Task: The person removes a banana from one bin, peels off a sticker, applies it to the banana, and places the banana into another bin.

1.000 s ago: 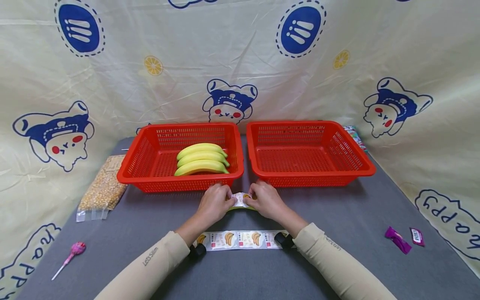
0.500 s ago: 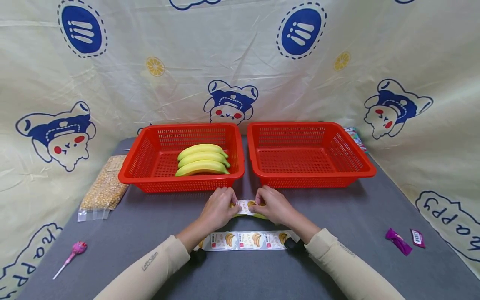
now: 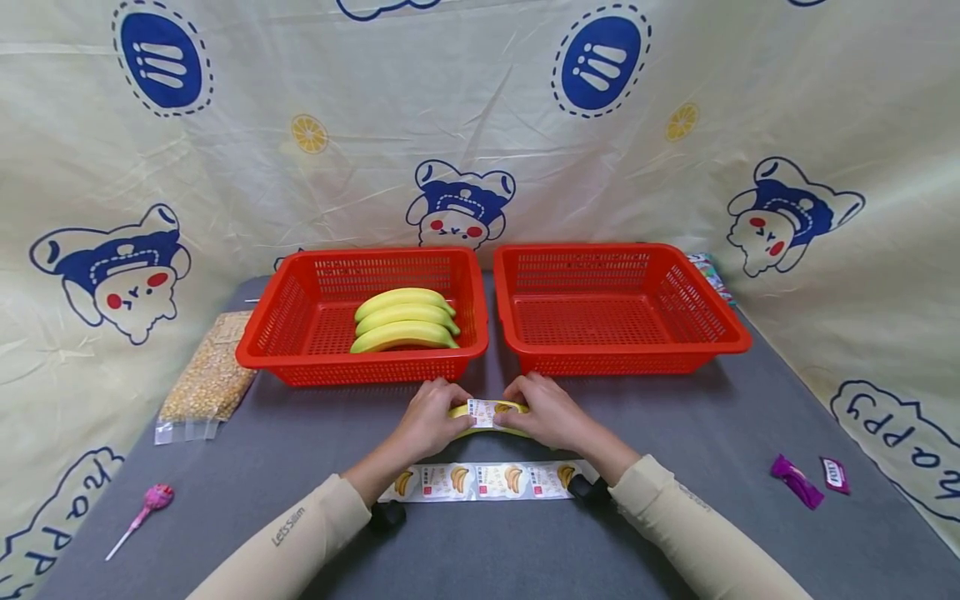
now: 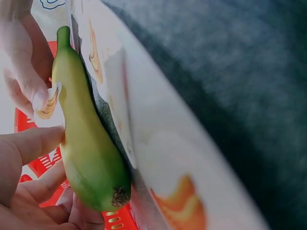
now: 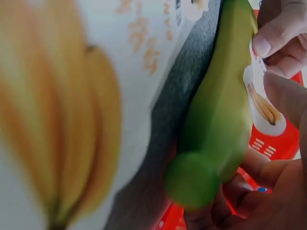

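Banana [image 3: 491, 417] mostly hidden under both hands, sticker [image 3: 483, 409] print too small, label strip [image 5: 62, 120] blurred

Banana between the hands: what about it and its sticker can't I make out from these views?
- Head view: both hands, left hand and right hand, cover the ends of the banana.
- Sticker: print too small to read in the head view; fingers cover part of it in the right wrist view.
- Left wrist view: sticker strip blurred, too close.
- Whether the sticker is fully stuck down cannot be told.
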`<state>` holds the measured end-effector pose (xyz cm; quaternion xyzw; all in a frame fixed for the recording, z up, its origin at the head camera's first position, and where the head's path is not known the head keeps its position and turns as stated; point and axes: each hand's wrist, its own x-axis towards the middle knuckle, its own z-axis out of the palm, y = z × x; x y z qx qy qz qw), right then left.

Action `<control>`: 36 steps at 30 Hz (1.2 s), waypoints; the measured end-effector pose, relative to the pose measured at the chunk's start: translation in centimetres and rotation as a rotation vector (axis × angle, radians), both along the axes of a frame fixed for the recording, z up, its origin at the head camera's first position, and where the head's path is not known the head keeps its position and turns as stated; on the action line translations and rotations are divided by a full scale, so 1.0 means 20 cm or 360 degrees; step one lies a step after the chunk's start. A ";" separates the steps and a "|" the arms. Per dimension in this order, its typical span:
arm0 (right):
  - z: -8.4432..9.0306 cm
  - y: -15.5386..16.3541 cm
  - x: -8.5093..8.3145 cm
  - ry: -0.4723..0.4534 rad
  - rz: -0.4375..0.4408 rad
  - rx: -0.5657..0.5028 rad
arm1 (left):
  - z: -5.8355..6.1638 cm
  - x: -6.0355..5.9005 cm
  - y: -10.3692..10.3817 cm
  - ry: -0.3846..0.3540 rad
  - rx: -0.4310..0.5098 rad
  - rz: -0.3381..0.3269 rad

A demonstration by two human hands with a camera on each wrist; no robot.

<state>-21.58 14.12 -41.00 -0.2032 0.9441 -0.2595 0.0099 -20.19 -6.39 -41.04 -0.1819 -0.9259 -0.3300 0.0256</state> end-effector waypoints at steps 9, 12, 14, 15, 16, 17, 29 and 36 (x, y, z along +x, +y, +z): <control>0.00 -0.04 -0.01 0.0004 -0.0021 0.0159 | 0.02 0.00 0.01 -0.0056 -0.0060 -0.0029; 0.00 -0.04 -0.01 0.0054 0.0025 0.0217 | 0.03 0.00 0.01 -0.0044 -0.0094 -0.0037; 0.00 -0.04 -0.01 0.0097 0.0068 0.0253 | 0.03 -0.01 0.02 -0.0045 -0.0122 -0.0040; 0.00 -0.04 -0.01 0.0110 0.0081 0.0265 | 0.03 -0.01 0.02 -0.0047 -0.0140 -0.0042; -0.01 -0.03 -0.01 0.0125 0.0096 0.0273 | 0.03 -0.01 0.02 -0.0047 -0.0160 -0.0044; -0.01 -0.03 -0.01 0.0137 0.0109 0.0275 | 0.03 -0.01 0.03 -0.0043 -0.0185 -0.0046; -0.01 -0.03 0.00 0.0133 0.0114 0.0237 | 0.01 -0.01 0.02 0.0081 -0.0222 -0.0142; -0.01 -0.03 0.00 0.0035 0.0043 0.0165 | 0.02 0.00 0.00 -0.0028 -0.0184 -0.0131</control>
